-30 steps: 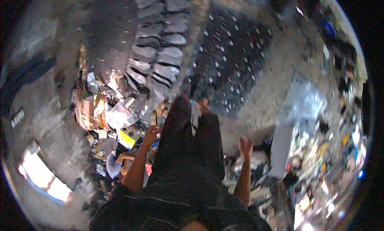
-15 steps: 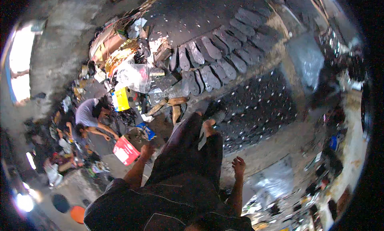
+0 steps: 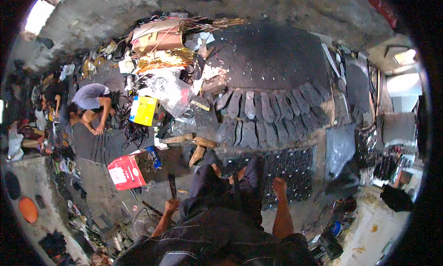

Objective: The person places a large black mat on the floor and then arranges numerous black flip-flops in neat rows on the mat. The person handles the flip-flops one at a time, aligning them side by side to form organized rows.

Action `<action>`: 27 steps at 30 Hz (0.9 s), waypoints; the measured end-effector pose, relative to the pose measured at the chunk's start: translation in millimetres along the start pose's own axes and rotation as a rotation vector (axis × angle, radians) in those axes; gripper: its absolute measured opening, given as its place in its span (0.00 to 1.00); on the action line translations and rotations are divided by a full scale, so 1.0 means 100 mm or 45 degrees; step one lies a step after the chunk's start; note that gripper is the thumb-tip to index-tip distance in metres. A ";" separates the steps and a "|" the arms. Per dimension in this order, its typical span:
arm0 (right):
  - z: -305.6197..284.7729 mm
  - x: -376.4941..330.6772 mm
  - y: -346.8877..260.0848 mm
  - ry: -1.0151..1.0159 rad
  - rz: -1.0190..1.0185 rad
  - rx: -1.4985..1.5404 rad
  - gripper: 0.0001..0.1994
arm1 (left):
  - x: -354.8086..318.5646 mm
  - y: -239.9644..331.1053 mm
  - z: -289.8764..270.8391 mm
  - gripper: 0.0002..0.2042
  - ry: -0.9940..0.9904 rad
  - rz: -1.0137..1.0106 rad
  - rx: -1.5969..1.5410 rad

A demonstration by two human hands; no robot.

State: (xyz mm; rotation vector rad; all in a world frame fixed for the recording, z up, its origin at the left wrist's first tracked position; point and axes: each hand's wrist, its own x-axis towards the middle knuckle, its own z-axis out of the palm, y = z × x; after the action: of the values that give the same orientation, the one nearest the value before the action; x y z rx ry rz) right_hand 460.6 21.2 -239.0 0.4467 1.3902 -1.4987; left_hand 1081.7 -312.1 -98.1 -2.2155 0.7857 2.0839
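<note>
I see my left hand [image 3: 171, 205] low and left of centre in the frame, its fingers curled shut around a dark, narrow tool [image 3: 171, 186] that stands straight up out of the fist. The tool's lower end is hidden inside the fingers; what kind of tool it is I cannot tell. My right hand [image 3: 279, 185] hangs right of centre, holding nothing, fingers loosely bent and not touching anything I can make out. Between the two hands are my dark trousers [image 3: 221, 192], with my feet [image 3: 226, 174] showing just above them.

Above the feet, across the middle of the frame, two rows of dark shoe soles [image 3: 267, 111] lie side by side on a black studded mat [image 3: 272, 58], well apart from both hands. A red box [image 3: 123, 173] sits on the floor to the left of the tool, near it but not touching. Further up left is a yellow box [image 3: 144, 110], and at the far left a person [image 3: 90, 104] crouches over the floor.
</note>
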 end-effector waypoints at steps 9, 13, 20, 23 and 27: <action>2.96 1.40 -2.30 -0.047 -0.609 -1.001 0.14 | 0.59 1.15 0.61 0.11 0.240 0.232 -0.078; 3.73 2.60 -3.34 -0.178 -0.561 -1.075 0.10 | 0.75 1.73 1.05 0.08 0.436 0.249 -0.567; 5.17 6.35 -4.36 -0.360 -0.632 -2.245 0.13 | 1.44 2.64 3.18 0.10 0.711 -0.214 -0.857; 6.21 7.28 -4.45 -0.602 -0.689 -2.371 0.16 | 1.82 3.10 4.06 0.10 0.643 -0.368 -0.879; 7.18 8.42 -4.45 -0.538 -0.837 -2.260 0.12 | 2.38 3.60 4.81 0.09 0.562 -0.440 -0.912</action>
State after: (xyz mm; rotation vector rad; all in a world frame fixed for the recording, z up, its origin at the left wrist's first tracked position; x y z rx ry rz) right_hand -23.1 -1040.4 -487.7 -1.4112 1.9527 -0.2324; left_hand 502.9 -551.2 -258.6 -2.9235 -0.4386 1.9047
